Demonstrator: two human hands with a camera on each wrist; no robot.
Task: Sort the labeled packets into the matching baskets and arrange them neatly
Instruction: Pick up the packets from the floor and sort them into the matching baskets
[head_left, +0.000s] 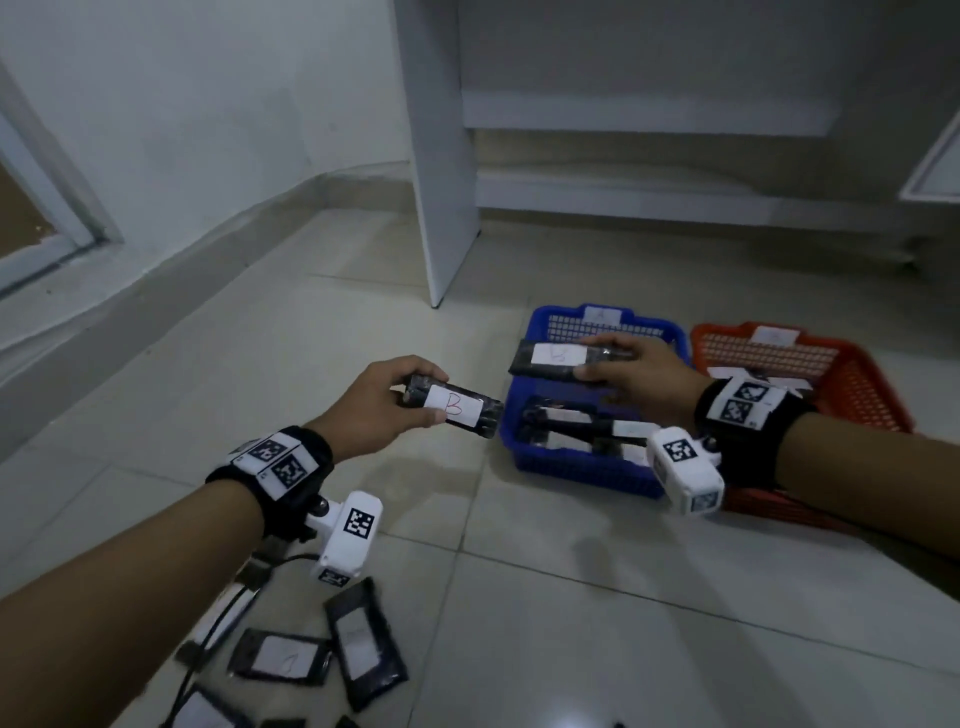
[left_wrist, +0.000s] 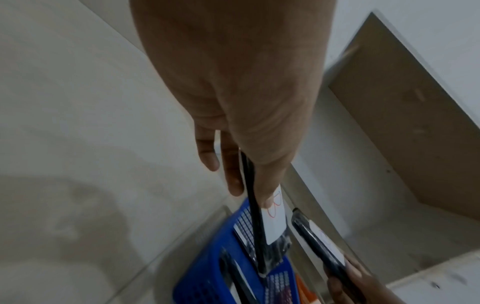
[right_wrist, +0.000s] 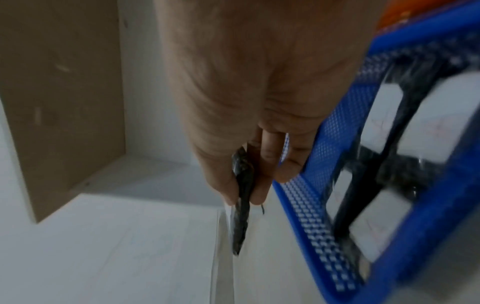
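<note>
Bare forearms. Black wrist straps (head_left: 291, 470) carry white tag plates; white camera modules (head_left: 347, 540) with black-square markers; black cable (head_left: 208, 639) from left.

Two black packets are up in the air right now. One with a white label and a red "B" (head_left: 451, 411) is pinched at its end, just left of the blue basket (head_left: 571, 467). The other black packet (head_left: 563, 358), label too faint to read, is held over that basket's far side. The blue basket sits on the floor with more packets (head_left: 576, 423) lying crosswise inside. The orange basket (head_left: 862, 389) is right beside it. Loose packets (head_left: 363, 644) lie flat on the floor closer in.
</note>
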